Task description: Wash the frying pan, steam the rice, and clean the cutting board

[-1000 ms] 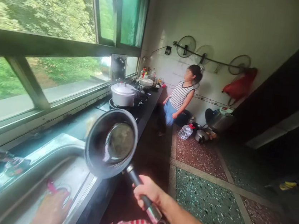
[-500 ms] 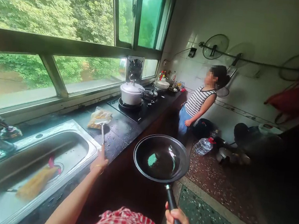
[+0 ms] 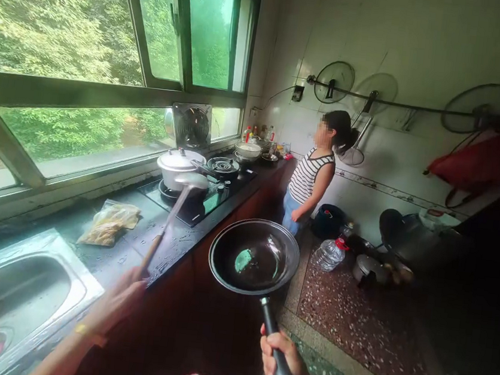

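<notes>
My right hand (image 3: 280,353) is wrapped round the black handle of a dark wok (image 3: 250,266), held out in front of me above the floor. Light from the window glints on its inside. In my left hand (image 3: 122,296) is a spatula (image 3: 169,217) with a wooden grip and a metal shaft, its broad head raised over the counter. The hand is smeared by motion, but its fingers are closed on the grip. Behind the spatula head stands a white lidded pot (image 3: 173,173) on the stove. A clear bag of tan food (image 3: 110,223) lies on the wet counter.
The steel sink (image 3: 70,293) is at lower left, with a tan and pink item inside. A person (image 3: 309,179) in a striped top stands beyond the wok. On the floor are a clear bottle with a red cap (image 3: 330,254) and several pots. Lids hang on the wall rail (image 3: 422,106).
My left hand has lifted the spatula from near the bag and swung its head forward toward the stove. The view has turned right. The wok stays in my right hand.
</notes>
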